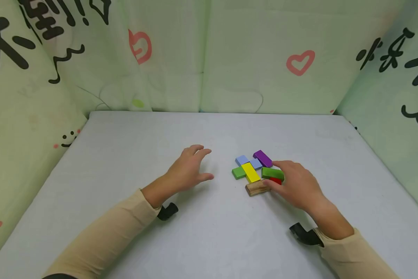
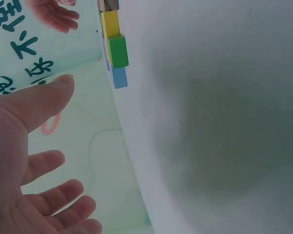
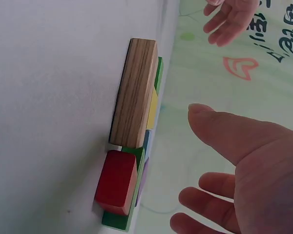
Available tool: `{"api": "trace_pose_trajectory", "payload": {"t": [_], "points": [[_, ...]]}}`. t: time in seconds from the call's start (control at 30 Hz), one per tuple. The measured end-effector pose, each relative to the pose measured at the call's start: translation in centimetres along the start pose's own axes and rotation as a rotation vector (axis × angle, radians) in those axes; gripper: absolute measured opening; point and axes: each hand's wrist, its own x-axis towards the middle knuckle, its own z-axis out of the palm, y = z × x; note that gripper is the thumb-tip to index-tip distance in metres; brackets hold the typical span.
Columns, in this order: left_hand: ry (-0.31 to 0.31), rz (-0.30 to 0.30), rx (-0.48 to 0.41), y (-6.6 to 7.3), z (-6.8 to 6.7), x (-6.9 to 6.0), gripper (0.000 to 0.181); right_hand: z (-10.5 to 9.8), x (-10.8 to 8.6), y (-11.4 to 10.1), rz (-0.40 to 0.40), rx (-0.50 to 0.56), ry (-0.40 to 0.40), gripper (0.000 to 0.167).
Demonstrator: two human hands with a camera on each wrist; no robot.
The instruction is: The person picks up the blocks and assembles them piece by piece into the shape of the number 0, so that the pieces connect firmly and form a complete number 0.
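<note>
On the white table lies a close cluster of small wooden blocks: a purple block (image 1: 263,158), two light blue blocks (image 1: 241,160), a yellow block (image 1: 251,173), two green blocks (image 1: 238,173), a red block (image 3: 116,183) and a wood-grain block (image 1: 257,188). My right hand (image 1: 296,184) hovers at the cluster's right side, partly hiding the red block in the head view. In the right wrist view its thumb and fingers are spread, apart from the blocks, with nothing between them. Left of the cluster, my left hand (image 1: 188,168) is held over the table, fingers spread and holding nothing.
The white tabletop (image 1: 125,139) stretches around the blocks. Pale green cloth (image 1: 243,58) with black writing and red hearts hangs behind it and along both sides. Dark wrist mounts (image 1: 306,235) sit under both beige sleeves (image 1: 107,232).
</note>
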Motion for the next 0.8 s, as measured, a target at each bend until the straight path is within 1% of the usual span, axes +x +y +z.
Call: {"api": "trace_pose_trajectory", "payload": {"t": [0.13,0.33,0.53,0.8], "points": [[-0.013,0.010,-0.022,0.3,0.4,0.5,0.071,0.4,0.0,-0.1,-0.031,0.022,0.003,0.055],[-0.049,0.014,-0.032,0.9,0.9,1.1,0.067,0.9,0.1,-0.1,-0.078,0.072,-0.027,0.048],[-0.063,0.024,-0.006,1.4,1.5,1.9,0.063,1.3,0.1,-0.1,-0.116,0.066,-0.039,0.045],[-0.104,0.015,-0.009,1.7,2.5,2.8,0.060,1.8,0.1,0.2,-0.138,0.065,-0.058,0.042]]}}
